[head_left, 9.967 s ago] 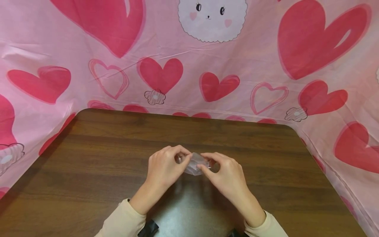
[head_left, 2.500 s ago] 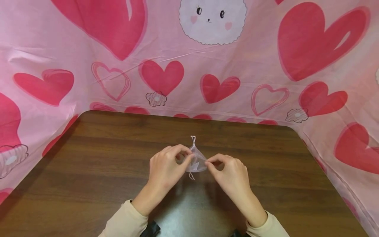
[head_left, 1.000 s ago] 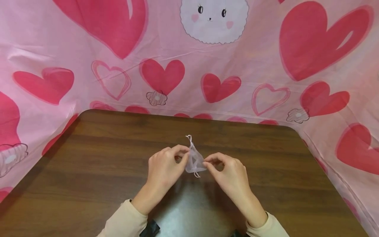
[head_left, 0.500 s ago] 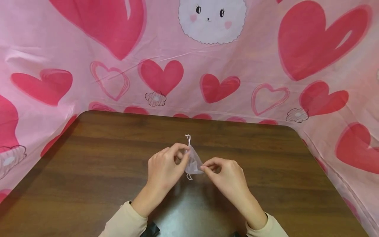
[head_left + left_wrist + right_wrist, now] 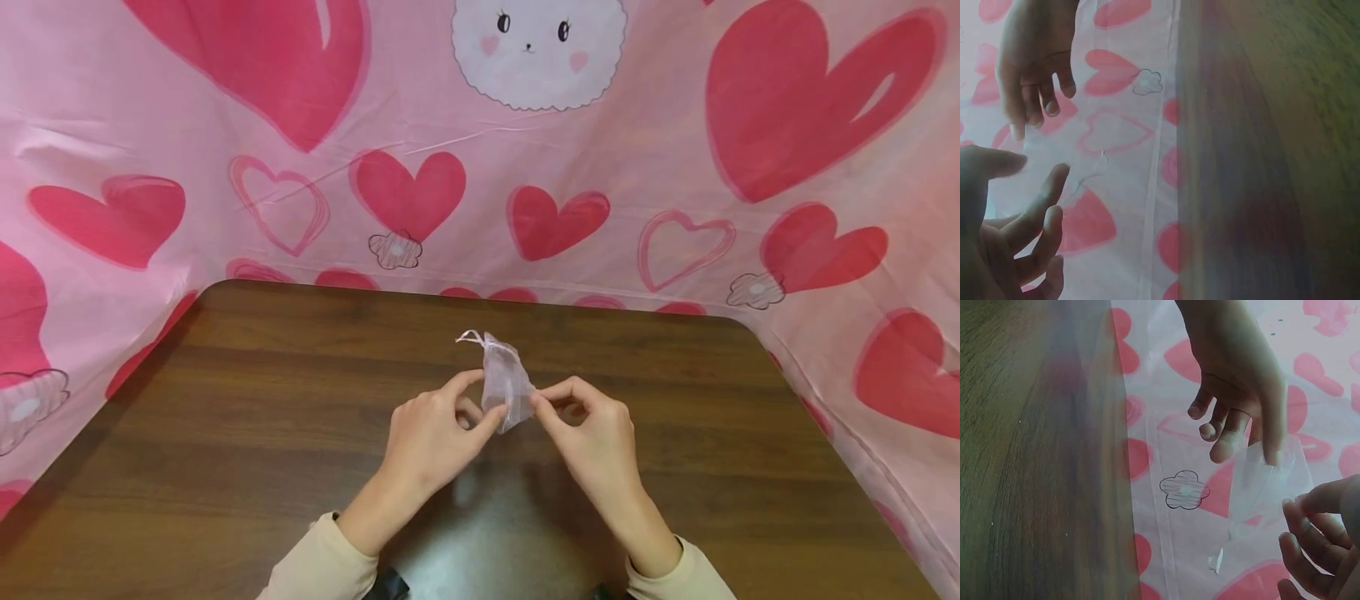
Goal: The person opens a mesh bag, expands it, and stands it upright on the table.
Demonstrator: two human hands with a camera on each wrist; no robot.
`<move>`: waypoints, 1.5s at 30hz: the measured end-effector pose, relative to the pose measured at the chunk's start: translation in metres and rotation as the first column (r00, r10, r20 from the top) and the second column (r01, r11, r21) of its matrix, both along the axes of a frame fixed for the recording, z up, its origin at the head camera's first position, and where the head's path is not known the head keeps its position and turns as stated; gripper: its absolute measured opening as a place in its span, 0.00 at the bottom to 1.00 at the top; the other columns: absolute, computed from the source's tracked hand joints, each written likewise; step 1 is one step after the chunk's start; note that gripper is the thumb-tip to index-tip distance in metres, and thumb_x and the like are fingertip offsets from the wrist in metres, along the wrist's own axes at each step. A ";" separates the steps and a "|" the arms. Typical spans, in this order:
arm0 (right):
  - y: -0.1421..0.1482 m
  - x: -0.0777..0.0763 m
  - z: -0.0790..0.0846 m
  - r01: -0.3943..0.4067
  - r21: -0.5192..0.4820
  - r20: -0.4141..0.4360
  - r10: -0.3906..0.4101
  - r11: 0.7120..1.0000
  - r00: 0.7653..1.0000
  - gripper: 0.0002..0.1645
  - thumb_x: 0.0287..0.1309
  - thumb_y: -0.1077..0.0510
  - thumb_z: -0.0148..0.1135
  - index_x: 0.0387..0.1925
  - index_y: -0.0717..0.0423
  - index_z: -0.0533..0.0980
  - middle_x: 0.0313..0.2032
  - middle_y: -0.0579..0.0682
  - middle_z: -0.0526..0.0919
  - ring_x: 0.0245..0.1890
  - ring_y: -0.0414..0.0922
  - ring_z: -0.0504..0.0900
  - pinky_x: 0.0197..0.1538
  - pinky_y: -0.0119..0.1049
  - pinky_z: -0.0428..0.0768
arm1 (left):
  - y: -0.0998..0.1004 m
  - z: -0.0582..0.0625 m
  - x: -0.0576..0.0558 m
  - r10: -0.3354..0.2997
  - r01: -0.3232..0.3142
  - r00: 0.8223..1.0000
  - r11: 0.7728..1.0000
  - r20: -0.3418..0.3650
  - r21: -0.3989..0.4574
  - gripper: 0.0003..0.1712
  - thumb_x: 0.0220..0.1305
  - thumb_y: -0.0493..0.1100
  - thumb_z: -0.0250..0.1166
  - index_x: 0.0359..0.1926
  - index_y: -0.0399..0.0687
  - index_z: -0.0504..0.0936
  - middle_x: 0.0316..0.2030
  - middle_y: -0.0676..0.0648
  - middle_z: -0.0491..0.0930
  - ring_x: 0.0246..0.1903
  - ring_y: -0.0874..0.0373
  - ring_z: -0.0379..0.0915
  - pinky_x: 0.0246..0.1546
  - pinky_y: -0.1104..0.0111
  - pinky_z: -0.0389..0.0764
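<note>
A small, sheer whitish drawstring pouch (image 5: 501,371) is held up above the table in the head view. Its thin cord loop (image 5: 470,337) sticks out at the upper left. My right hand (image 5: 600,437) pinches the pouch's right edge between thumb and index finger; the right wrist view shows the same pinch by the right hand (image 5: 1325,540). My left hand (image 5: 431,437) is at the pouch's left side, its thumb lying across the front. In the left wrist view the left hand (image 5: 1000,247) has thumb and index finger well apart, with sheer fabric faint near them.
A dark brown wooden table (image 5: 300,400) lies under both hands. Pink cloth (image 5: 660,142) with printed hearts hangs behind and at the sides, beyond the table's rounded edge.
The pouch has risen and tilted, its top cord now pointing left and the lower loop no longer showing. My left thumb and index finger have spread from their pinch; the right hand has moved slightly up.
</note>
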State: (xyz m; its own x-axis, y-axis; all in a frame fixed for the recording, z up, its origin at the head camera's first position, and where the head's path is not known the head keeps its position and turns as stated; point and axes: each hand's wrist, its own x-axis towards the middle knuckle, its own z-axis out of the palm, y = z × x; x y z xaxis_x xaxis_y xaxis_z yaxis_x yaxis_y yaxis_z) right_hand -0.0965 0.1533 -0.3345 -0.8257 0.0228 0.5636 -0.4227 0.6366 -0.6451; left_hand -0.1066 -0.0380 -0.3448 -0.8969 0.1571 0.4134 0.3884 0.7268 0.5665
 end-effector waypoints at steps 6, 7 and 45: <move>-0.001 0.002 0.001 -0.033 -0.074 0.042 0.036 0.997 0.998 0.05 0.52 0.63 0.75 0.28 0.51 0.85 0.27 0.37 0.86 0.27 0.36 0.80 0.35 0.36 0.76 | 0.001 0.001 0.000 -0.014 0.013 0.999 1.000 0.046 0.021 0.26 0.60 0.56 0.70 0.57 0.54 0.80 0.25 0.69 0.83 0.20 0.72 0.70 0.26 0.65 0.71; -0.001 0.002 0.001 -0.036 -0.091 0.048 0.041 0.995 0.998 0.05 0.52 0.63 0.75 0.28 0.51 0.85 0.27 0.37 0.86 0.28 0.36 0.80 0.35 0.35 0.76 | 0.001 0.001 0.000 -0.023 0.022 0.998 1.000 0.058 0.022 0.26 0.61 0.56 0.69 0.58 0.54 0.80 0.25 0.68 0.83 0.20 0.72 0.70 0.27 0.65 0.71; -0.005 0.000 -0.006 0.039 0.056 -0.051 -0.037 0.998 0.998 0.09 0.45 0.62 0.79 0.29 0.46 0.88 0.23 0.35 0.85 0.23 0.33 0.78 0.30 0.29 0.74 | -0.001 -0.002 -0.001 0.107 -0.104 0.991 0.994 -0.079 0.036 0.15 0.53 0.42 0.69 0.43 0.59 0.85 0.21 0.67 0.78 0.19 0.70 0.71 0.22 0.66 0.69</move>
State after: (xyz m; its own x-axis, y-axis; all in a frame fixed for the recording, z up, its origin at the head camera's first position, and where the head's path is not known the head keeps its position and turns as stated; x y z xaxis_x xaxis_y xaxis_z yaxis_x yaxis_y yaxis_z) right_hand -0.0960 0.1479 -0.3401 -0.7958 0.0206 0.6052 -0.4280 0.6878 -0.5863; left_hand -0.1075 -0.0385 -0.3472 -0.8712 0.0491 0.4885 0.3562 0.7481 0.5599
